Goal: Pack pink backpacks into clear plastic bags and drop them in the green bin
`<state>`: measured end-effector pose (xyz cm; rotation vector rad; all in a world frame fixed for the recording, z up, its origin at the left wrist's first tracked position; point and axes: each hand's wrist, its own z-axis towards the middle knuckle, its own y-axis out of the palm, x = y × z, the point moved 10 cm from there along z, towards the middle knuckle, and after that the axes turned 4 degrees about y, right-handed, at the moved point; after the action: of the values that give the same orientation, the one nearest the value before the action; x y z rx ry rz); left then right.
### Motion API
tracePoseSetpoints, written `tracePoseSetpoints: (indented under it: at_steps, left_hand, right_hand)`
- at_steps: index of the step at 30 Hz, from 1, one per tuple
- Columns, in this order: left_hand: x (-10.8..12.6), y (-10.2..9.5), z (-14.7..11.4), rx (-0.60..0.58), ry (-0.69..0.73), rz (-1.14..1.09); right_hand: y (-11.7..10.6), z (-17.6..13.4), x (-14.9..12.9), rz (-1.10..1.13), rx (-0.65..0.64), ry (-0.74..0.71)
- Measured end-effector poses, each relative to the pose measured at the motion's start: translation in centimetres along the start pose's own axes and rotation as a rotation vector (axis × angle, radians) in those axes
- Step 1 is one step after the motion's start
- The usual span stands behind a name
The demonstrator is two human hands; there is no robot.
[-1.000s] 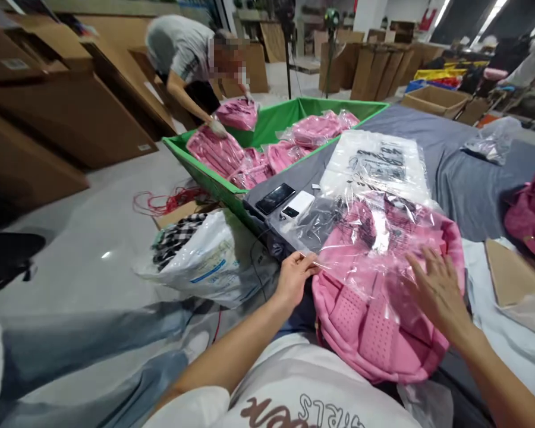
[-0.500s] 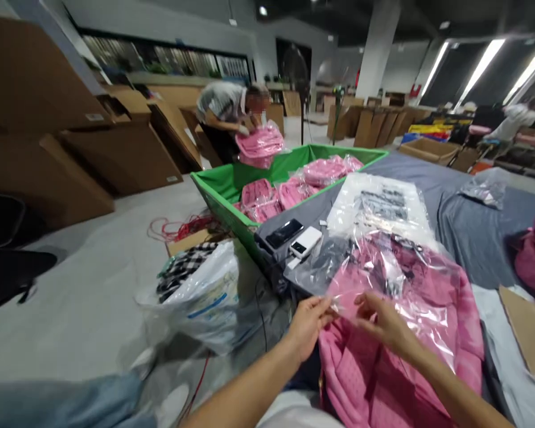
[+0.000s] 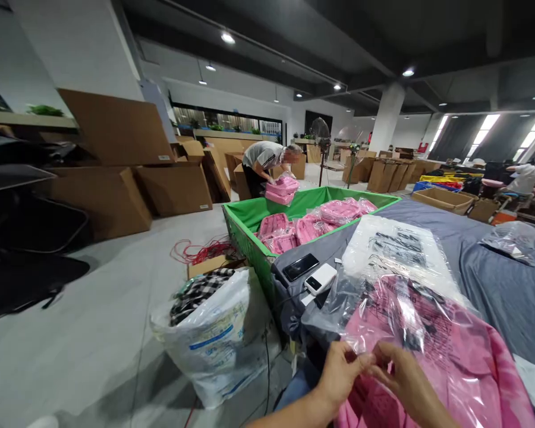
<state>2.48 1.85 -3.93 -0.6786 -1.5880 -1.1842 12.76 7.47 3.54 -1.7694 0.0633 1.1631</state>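
Note:
A clear plastic bag (image 3: pixel 410 315) with dark printing lies over a pink quilted item (image 3: pixel 481 368), which looks like a bag or garment, at the table's near edge. My left hand (image 3: pixel 342 371) pinches the bag's near edge between thumb and fingers. Close against it, my right hand (image 3: pixel 395 368) pinches the same edge, its fingertips nearly meeting the left ones. The pink item's lower part is partly hidden behind my hands and forearms. Beyond the bag lies a stack of flat printed plastic bags (image 3: pixel 395 246).
Left of the stack are a black phone (image 3: pixel 300 267) and a white power bank (image 3: pixel 321 278). A green-lined bin (image 3: pixel 245 217) holds pink wrapped items. A co-worker (image 3: pixel 263 160) leans over it with more. A white sack (image 3: pixel 223 339) stands on the floor beside red cord (image 3: pixel 203 251).
My view has tilted up and shifted left. My hands have drawn together along the bag's edge, the right one now pinching beside the left. The co-worker still holds pink packages at the bin.

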Motion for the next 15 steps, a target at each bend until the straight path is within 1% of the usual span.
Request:
tracePoseSetpoints:
  at_steps: [2, 3, 4, 5, 6, 7, 8, 9, 10, 11, 12, 13, 14, 15]
  left_hand:
    - [0.2, -0.7, 0.5, -0.024, -0.034, 0.107]
    - [0.3, -1.2, 0.4, -0.045, -0.058, 0.169]
    - [0.7, -1.6, 0.1, -0.076, -0.072, 0.25]
    - [1.3, -2.0, -0.4, -0.107, -0.06, 0.359]
    - [2.3, -2.1, -1.2, -0.132, -0.008, 0.495]
    - [3.8, -1.9, -2.0, -0.151, 0.095, 0.648]
    - [5.6, -1.1, -3.1, -0.169, 0.251, 0.801]
    - [7.7, 0.3, -4.3, -0.181, 0.444, 0.94]
    - [9.6, 1.9, -5.6, -0.183, 0.643, 1.058]
    - [11.1, 3.4, -6.8, -0.179, 0.816, 1.155]
    - [12.1, 4.7, -7.3, -0.183, 0.934, 1.236]
    - [12.5, 5.6, -7.2, -0.192, 0.987, 1.307]
    - [12.6, 6.0, -6.4, -0.206, 0.975, 1.369]
    - [12.3, 5.8, -5.2, -0.223, 0.912, 1.418]
  right_hand:
    - [-0.9, 0.3, 1.7, 0.186, -0.016, 0.061]
    - [-2.0, 0.5, 2.9, 0.303, 0.017, 0.11]
    - [-3.4, 0.6, 4.4, 0.418, 0.085, 0.17]
    - [-4.9, 0.6, 5.9, 0.513, 0.18, 0.234]
    - [-6.4, 0.5, 7.3, 0.576, 0.297, 0.291]
    - [-7.7, 0.2, 8.3, 0.593, 0.425, 0.329]
    - [-8.7, -0.1, 8.5, 0.557, 0.53, 0.336]
    - [-9.2, -0.2, 8.0, 0.475, 0.594, 0.308]
    - [-9.1, -0.1, 6.5, 0.362, 0.611, 0.238]
    - [-8.3, 0.1, 4.4, 0.233, 0.58, 0.125]
    - [-7.0, 0.3, 1.8, 0.097, 0.521, -0.023]
    - [-5.4, 0.1, -0.8, -0.04, 0.457, -0.189]
    - [-3.8, -0.5, -3.1, -0.175, 0.415, -0.353]
    - [-2.6, -1.4, -4.8, -0.303, 0.405, -0.499]
